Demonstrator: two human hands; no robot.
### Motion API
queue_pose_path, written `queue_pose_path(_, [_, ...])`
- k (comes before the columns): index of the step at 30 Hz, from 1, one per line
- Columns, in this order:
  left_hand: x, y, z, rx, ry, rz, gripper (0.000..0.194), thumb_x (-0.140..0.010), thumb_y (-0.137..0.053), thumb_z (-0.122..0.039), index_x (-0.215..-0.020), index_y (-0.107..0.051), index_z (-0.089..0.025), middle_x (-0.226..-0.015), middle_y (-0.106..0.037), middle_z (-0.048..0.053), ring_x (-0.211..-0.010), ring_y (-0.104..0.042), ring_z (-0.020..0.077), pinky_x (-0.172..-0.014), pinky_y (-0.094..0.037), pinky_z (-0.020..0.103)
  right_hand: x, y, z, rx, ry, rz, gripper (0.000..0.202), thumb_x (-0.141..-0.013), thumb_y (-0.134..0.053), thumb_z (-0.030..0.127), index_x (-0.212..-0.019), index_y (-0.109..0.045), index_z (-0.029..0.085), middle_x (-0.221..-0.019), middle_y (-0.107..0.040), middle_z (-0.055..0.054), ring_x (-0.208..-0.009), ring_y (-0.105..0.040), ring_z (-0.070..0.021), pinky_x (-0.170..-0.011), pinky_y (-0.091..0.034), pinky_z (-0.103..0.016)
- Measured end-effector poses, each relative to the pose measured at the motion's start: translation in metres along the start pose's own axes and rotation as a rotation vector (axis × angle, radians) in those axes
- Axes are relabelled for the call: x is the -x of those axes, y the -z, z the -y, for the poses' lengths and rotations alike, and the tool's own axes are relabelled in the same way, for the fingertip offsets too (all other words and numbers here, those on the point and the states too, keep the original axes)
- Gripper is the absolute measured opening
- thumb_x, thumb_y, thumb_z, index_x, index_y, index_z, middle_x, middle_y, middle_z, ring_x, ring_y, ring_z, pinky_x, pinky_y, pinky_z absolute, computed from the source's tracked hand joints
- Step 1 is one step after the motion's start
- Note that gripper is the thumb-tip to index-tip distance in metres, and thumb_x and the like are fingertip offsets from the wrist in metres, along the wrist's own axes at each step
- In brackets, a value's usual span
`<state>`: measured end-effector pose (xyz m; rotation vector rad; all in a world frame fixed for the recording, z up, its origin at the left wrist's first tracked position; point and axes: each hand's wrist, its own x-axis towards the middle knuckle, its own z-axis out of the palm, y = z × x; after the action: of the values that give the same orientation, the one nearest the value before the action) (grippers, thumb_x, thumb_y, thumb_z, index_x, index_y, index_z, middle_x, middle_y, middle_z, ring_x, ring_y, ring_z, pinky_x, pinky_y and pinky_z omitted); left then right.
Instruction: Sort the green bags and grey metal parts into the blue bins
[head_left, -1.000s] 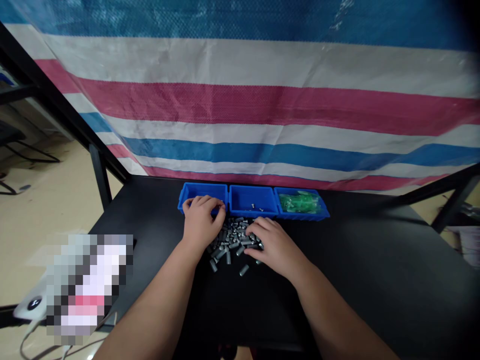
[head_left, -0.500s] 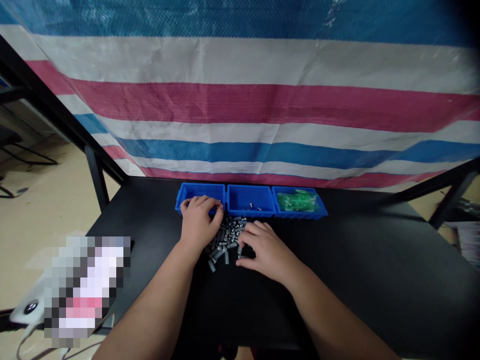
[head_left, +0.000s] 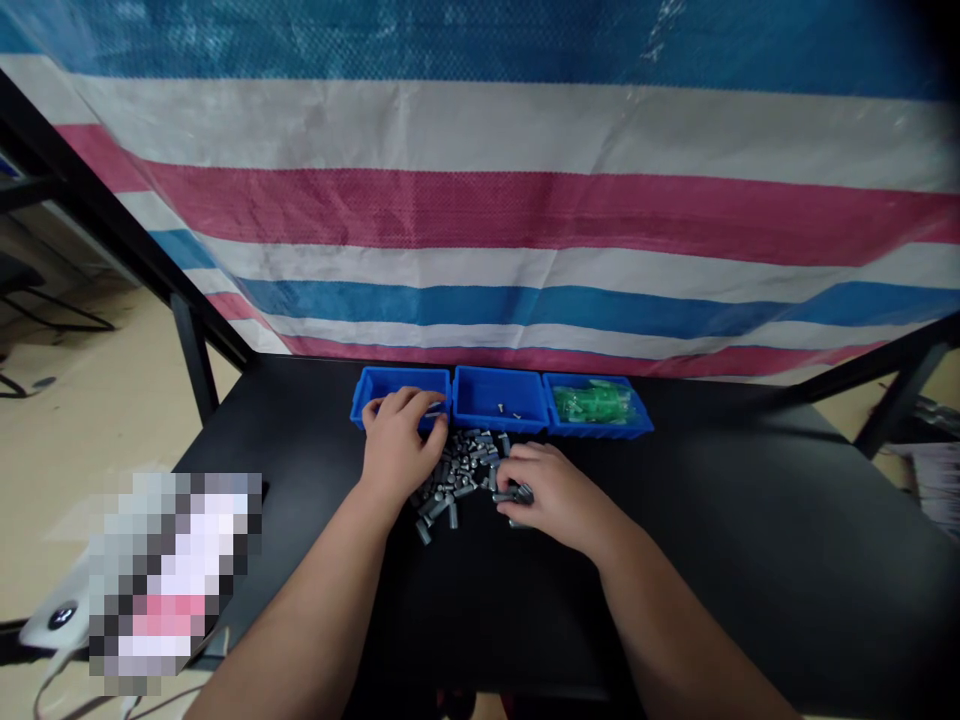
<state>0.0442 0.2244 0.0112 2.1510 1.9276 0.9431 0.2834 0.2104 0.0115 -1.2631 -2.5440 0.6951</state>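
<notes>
My left hand [head_left: 399,442] rests at the front wall of the left blue bin [head_left: 397,378], fingers curved over the rim and thumb apart from them. A few small shiny pieces [head_left: 435,408] show in the bin by its fingertips; whether they touch is unclear. My right hand [head_left: 553,496] curls around some small grey cylinders [head_left: 516,495] on the black table, at the right edge of a loose pile of grey cylinders [head_left: 459,474] with silvery parts among them. The pile lies between my hands, in front of the bins.
The middle blue bin [head_left: 491,385] holds a few small screws [head_left: 501,408]. Green pieces in clear plastic bags [head_left: 600,402] fill the right blue bin [head_left: 646,428]. A striped sheet [head_left: 480,210] hangs behind the black table [head_left: 720,520]. A blurred-out device [head_left: 180,570] is at the left edge.
My right hand has moved a little to the right, and its fingers have closed around some grey cylinders. My left hand has stayed at the left bin.
</notes>
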Motion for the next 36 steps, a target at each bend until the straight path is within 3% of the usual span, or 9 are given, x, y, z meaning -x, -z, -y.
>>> queue_pose_path(3, [0.002,-0.001,0.000,-0.039,-0.063,0.044,0.040,-0.095,-0.056,-0.030,-0.134,-0.061,-0.039,-0.131,-0.067,0.003,-0.123,-0.059,0.0270,-0.109,-0.030,0.053,0.000,0.002,0.001,-0.025,0.003,0.024,0.018,-0.078,-0.081,0.016,-0.081,-0.064,0.022,-0.089,-0.061,0.003,-0.090,-0.054,-0.0171,-0.084,-0.035,-0.031])
queue_pose_path(5, [0.003,-0.002,0.001,-0.072,-0.098,0.090,0.043,-0.096,-0.055,-0.030,-0.138,-0.059,-0.041,-0.135,-0.065,0.003,-0.125,-0.057,0.0278,-0.111,-0.028,0.055,0.000,0.003,0.002,-0.030,-0.008,0.041,0.019,-0.077,-0.083,0.017,-0.081,-0.066,0.022,-0.089,-0.062,0.003,-0.089,-0.054,-0.0170,-0.085,-0.035,-0.032])
queue_pose_path(12, [0.003,-0.004,0.002,-0.136,-0.160,0.177,0.042,-0.095,-0.054,-0.026,-0.133,-0.063,-0.042,-0.139,-0.062,0.003,-0.126,-0.055,0.0302,-0.111,-0.026,0.061,0.003,0.005,0.002,0.003,-0.074,0.067,0.015,-0.077,-0.084,0.020,-0.083,-0.071,0.025,-0.092,-0.065,0.002,-0.091,-0.057,-0.0188,-0.085,-0.036,-0.034])
queue_pose_path(18, [0.004,-0.003,0.000,-0.119,-0.169,0.170,0.034,-0.094,-0.055,-0.026,-0.123,-0.067,-0.040,-0.139,-0.060,0.004,-0.127,-0.055,0.0288,-0.112,-0.026,0.060,0.002,0.004,0.003,-0.097,0.021,0.070,0.013,-0.079,-0.077,0.012,-0.082,-0.071,0.024,-0.090,-0.064,0.002,-0.088,-0.059,-0.0165,-0.085,-0.042,-0.032])
queue_pose_path(23, [0.004,-0.004,0.000,-0.092,-0.171,0.165,0.031,-0.094,-0.055,-0.026,-0.120,-0.067,-0.039,-0.138,-0.060,0.004,-0.126,-0.056,0.0291,-0.112,-0.026,0.060,0.003,0.007,0.005,-0.282,0.087,-0.147,0.010,-0.085,-0.069,0.014,-0.090,-0.067,0.023,-0.096,-0.065,0.000,-0.088,-0.063,-0.0143,-0.079,-0.048,-0.026])
queue_pose_path(27, [0.004,-0.004,0.001,-0.069,-0.174,0.167,0.030,-0.092,-0.058,-0.026,-0.118,-0.068,-0.037,-0.137,-0.061,0.004,-0.122,-0.059,0.0297,-0.111,-0.026,0.061,-0.003,0.003,-0.002,-0.340,0.019,-0.359,0.005,-0.091,-0.068,0.022,-0.095,-0.068,0.023,-0.085,-0.067,0.000,-0.072,-0.062,-0.0128,-0.070,-0.051,-0.025])
queue_pose_path(30, [0.004,-0.001,-0.001,-0.018,-0.183,0.106,0.032,-0.089,-0.061,-0.026,-0.120,-0.067,-0.034,-0.134,-0.062,0.006,-0.124,-0.058,0.0303,-0.111,-0.028,0.059,-0.009,-0.005,-0.008,-0.403,-0.027,-0.504,0.010,-0.091,-0.069,0.027,-0.099,-0.072,0.022,-0.086,-0.068,-0.002,-0.073,-0.066,-0.0144,-0.070,-0.055,-0.027])
queue_pose_path(33, [0.005,0.005,-0.006,0.114,-0.273,0.029,0.031,-0.090,-0.062,-0.026,-0.120,-0.066,-0.030,-0.129,-0.065,0.007,-0.122,-0.059,0.0279,-0.109,-0.033,0.053,-0.012,-0.014,-0.010,-0.510,-0.052,-0.547,0.016,-0.092,-0.069,0.030,-0.106,-0.074,0.023,-0.096,-0.072,-0.004,-0.083,-0.071,-0.0173,-0.076,-0.058,-0.030])
queue_pose_path(36, [0.005,0.006,-0.010,0.300,-0.459,0.094,0.027,-0.093,-0.063,-0.027,-0.120,-0.066,-0.028,-0.118,-0.071,0.006,-0.112,-0.065,0.0233,-0.101,-0.043,0.043,-0.014,-0.022,-0.006,-0.717,-0.051,-0.479,0.020,-0.093,-0.069,0.034,-0.110,-0.073,0.024,-0.101,-0.074,-0.006,-0.089,-0.073,-0.0192,-0.080,-0.060,-0.032])
